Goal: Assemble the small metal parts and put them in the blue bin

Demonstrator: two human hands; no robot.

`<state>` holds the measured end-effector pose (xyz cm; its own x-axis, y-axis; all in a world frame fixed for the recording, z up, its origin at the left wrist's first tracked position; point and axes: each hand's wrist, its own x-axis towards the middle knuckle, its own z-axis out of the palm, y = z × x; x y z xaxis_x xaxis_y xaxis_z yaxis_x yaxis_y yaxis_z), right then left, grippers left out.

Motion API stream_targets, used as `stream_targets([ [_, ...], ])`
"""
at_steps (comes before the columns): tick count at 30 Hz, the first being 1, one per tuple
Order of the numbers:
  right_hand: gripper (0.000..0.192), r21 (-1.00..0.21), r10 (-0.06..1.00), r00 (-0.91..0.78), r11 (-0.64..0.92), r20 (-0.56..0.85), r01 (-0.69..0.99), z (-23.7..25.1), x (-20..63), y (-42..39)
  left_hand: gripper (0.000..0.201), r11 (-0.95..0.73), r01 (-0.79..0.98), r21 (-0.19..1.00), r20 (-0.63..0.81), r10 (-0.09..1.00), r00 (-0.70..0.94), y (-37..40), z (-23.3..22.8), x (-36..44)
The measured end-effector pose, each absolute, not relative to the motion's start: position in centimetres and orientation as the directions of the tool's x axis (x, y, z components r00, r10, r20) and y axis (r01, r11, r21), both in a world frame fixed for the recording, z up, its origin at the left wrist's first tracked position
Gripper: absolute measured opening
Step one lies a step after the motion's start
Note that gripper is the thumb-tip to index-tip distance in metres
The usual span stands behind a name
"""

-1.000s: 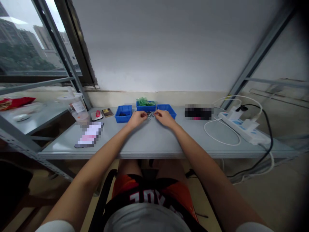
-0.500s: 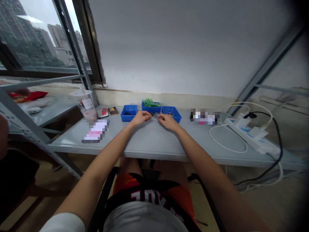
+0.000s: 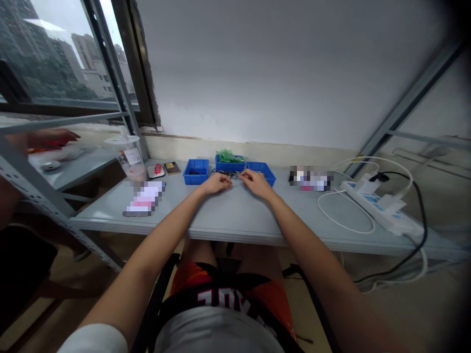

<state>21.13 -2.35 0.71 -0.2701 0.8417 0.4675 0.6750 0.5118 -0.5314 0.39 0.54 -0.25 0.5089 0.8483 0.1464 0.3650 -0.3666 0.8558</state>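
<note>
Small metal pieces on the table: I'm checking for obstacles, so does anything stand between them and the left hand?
Nothing visible does: the left hand is right beside the small metal pieces. The blue tray holding green items stands behind them, out of the way.

Three blue bins (image 3: 196, 180), one cup (image 3: 134, 170), one power strip (image 3: 403, 223)
Bins just beyond the fingers (image 3: 222, 180); cup and one phone (image 3: 144, 199) to their left; strip well right; slim pieces (image 3: 231, 174) by the fingertips, too many to count.
</note>
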Motion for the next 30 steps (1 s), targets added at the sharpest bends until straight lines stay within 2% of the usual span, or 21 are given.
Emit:
stream_targets([
  [5, 0.020, -0.538, 0.838, -0.276, 0.521, 0.471, 0.663, 0.5, 21.2, -2.1, 0.015, -0.391, 0.373, 0.841, 0.179, 0.853, 0.490, 0.5, -0.2, 0.3],
  [11, 0.011, -0.526, 0.865, -0.332, 0.494, 0.375, 0.692, 0.6, 21.4, -2.3, 0.019, -0.482, 0.326, 0.814, 0.354, 0.855, 0.380, 0.2, 0.5, 0.4],
  [16, 0.011, -0.505, 0.857, -0.411, 0.515, 0.311, 0.692, 0.0, 20.6, -2.6, 0.020, -0.572, 0.283, 0.770, 0.450, 0.801, 0.396, -0.4, 0.9, 1.0],
  [23, 0.011, -0.479, 0.844, -0.448, 0.536, 0.294, 0.695, -0.3, 20.1, -2.6, 0.022, -0.597, 0.303, 0.743, 0.463, 0.785, 0.412, -0.4, 0.8, 0.9],
  [27, 0.013, -0.485, 0.857, -0.362, 0.509, 0.368, 0.711, 0.4, 21.0, -2.4, 0.020, -0.549, 0.329, 0.768, 0.434, 0.825, 0.362, 0.2, 0.6, 0.5],
  [30, 0.014, -0.478, 0.841, -0.300, 0.510, 0.449, 0.715, 0.7, 21.5, -2.3, 0.014, -0.536, 0.386, 0.751, 0.360, 0.822, 0.440, 0.4, 0.2, 0.4],
])
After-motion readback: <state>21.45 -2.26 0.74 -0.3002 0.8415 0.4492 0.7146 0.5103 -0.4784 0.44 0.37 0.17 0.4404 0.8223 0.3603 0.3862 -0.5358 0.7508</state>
